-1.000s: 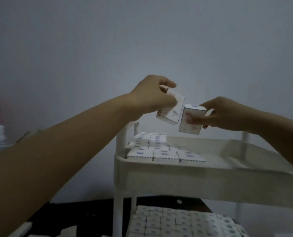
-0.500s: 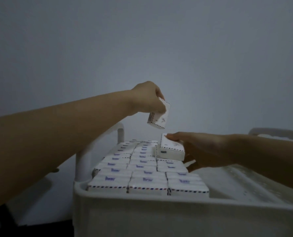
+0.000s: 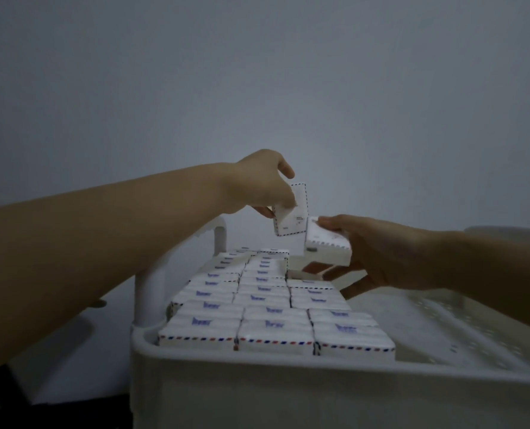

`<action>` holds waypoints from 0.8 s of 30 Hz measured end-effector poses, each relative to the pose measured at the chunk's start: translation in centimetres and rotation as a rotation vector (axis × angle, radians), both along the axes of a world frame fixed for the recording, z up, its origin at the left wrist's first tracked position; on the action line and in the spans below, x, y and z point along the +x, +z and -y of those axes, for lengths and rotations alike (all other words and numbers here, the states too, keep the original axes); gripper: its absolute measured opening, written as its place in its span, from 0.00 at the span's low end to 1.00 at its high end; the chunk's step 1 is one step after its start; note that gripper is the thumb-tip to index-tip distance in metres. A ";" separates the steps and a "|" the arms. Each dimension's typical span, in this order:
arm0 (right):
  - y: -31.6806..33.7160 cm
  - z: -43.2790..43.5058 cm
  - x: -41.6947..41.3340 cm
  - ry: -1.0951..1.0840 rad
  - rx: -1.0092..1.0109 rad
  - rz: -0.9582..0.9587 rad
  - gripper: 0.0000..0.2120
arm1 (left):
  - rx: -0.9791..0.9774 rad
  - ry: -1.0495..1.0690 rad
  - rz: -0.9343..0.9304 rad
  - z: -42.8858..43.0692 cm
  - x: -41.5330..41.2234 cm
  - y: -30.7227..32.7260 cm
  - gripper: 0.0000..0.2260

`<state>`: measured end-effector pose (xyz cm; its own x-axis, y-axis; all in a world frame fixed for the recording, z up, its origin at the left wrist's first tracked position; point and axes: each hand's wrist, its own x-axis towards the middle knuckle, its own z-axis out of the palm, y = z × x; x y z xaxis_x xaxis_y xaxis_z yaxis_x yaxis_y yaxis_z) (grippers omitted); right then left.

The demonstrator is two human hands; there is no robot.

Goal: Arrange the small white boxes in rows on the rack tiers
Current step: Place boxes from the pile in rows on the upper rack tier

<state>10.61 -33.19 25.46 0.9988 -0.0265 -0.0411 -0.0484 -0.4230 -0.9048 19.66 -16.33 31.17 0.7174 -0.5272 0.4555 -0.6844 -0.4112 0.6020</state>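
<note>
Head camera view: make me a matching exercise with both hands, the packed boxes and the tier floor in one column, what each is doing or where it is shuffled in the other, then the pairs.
1. left hand
2. right hand
3. rows of boxes
4. perforated floor

A. bare, in the right part of the rack tier
B. pinches an upright box in the air
C. lie flat, filling the tier's left part
D. grips a second box lower, over the far end of the rows

Pairs: 1-B, 2-D, 3-C, 4-A

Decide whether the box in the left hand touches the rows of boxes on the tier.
Apart. Head view shows bare wall between the box in the left hand and the rows of boxes.
</note>
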 end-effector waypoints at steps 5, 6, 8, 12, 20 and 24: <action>1.0 -0.4 -0.6 0.007 0.029 0.040 0.20 | 0.064 -0.089 0.005 0.1 -0.5 -0.1 0.14; 1.1 -0.5 -0.6 0.010 0.019 0.048 0.20 | 0.096 -0.114 0.004 0.2 -0.6 -0.2 0.13; 1.2 -0.7 -0.8 0.029 0.006 0.060 0.20 | 0.168 -0.153 0.009 0.4 -0.8 -0.4 0.12; 1.2 -0.6 -1.2 0.020 -0.007 0.082 0.19 | 0.316 -0.171 0.017 0.6 -0.8 -0.8 0.14; 0.9 0.2 -1.3 -0.077 -0.047 0.229 0.25 | 0.553 -0.153 0.036 0.4 -1.4 -1.2 0.19; 0.8 0.4 -1.0 -0.249 0.017 0.425 0.23 | 0.643 -0.144 0.013 0.5 -1.8 -1.2 0.12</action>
